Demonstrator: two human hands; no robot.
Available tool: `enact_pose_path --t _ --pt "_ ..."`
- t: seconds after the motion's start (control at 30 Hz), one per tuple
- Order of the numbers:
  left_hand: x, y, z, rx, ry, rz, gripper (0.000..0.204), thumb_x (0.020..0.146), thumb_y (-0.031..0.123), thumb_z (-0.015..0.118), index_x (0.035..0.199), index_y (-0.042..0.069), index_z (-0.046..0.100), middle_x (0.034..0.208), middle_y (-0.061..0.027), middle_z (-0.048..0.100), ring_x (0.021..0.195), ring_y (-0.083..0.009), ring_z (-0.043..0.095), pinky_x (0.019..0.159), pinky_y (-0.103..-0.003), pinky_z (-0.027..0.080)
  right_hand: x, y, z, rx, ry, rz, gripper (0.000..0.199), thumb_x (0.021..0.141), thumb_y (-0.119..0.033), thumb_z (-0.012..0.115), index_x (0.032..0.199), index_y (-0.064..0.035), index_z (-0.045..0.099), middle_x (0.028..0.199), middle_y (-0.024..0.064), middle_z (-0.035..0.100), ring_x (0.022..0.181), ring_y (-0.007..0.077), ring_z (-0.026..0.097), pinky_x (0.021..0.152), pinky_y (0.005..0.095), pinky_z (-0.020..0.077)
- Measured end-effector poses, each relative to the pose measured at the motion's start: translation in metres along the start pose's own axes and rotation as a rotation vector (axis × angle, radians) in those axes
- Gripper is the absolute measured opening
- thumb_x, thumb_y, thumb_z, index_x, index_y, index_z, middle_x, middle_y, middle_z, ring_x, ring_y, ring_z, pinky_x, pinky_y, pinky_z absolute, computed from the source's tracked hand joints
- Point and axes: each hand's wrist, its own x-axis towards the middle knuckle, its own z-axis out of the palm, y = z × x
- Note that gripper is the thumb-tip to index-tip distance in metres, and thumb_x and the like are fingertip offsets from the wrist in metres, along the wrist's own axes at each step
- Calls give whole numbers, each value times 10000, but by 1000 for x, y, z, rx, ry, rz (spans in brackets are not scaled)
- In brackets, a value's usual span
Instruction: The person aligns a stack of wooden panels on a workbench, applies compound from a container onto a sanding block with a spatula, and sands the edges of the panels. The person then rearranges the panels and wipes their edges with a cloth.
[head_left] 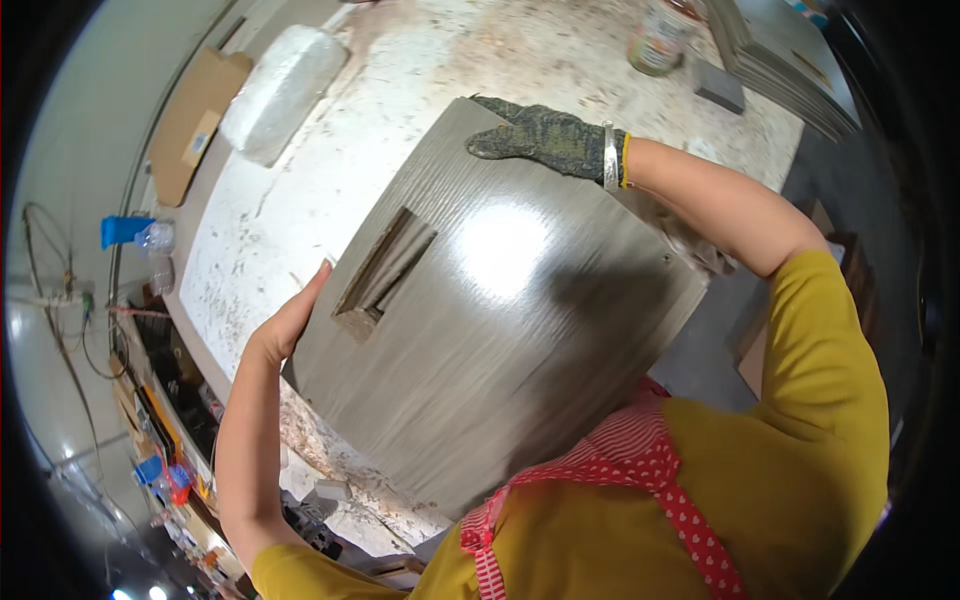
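A large grey wood-grain panel [500, 330] fills the middle of the frame, tilted so that one corner points toward the top centre and its lower edge runs down toward the person's chest at the bottom. A rectangular slot [385, 272] is cut into its left part, and a bright glare sits on the glossy face just right of the slot. The left hand [290, 325], bare, lies flat and open against the panel's left edge in the left-centre of the frame, fingers stretched upward along the edge and the palm pressed to it. The right hand [545, 140], in a dark speckled work glove, rests over the panel's upper edge near the top centre, fingers extended and lying on the face of the panel, with a silver bangle [610, 155] at the wrist. Both hands brace the panel between them rather than closing around it. Beneath and behind the panel is a white, stained workbench [300, 200] that runs from the upper right to the lower left. At the upper left a wrapped white bundle [282, 92] lies on the bench beside a piece of brown cardboard [195, 125]. At the top right stand a jar [658, 40], a small grey block [720, 88] and a stack of grey boards [790, 70].
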Motion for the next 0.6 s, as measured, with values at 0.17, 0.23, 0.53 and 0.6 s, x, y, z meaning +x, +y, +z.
enact_pose_path --t 0.17,0.23,0.53,0.6 --pt "5 -9 3 105 53 10 824 886 659 358 1399 14 341 1429 -136 357 1290 -225 363 1049 -313 302 -35 24 13 -346 156 -214 434 946 -277 400 1376 -221 408 1430 201 337 1285 350 380 1080 367 302" --pt "5 -7 12 155 93 43 819 882 661 365 1394 22 357 1414 -137 382 1274 -229 389 1037 -318 324 -38 3 12 -348 206 19 483 959 -367 388 1381 -133 385 1434 179 339 1291 330 376 1075 358 309" --pt "14 -16 4 -143 -91 16 794 862 687 367 1322 47 463 1200 -122 576 1004 -227 601 834 -355 503 -242 -58 38 582 738 463 270 931 -279 511 1025 -41 598 885 128 631 614 204 610 526 285 497" --pt "19 -12 4 -89 -125 23 814 854 705 348 1340 61 451 1239 -145 554 1062 -245 579 871 -367 479 -287 -55 84 434 676 553 228 916 -255 506 859 -57 605 697 43 615 556 151 609 490 267 490"
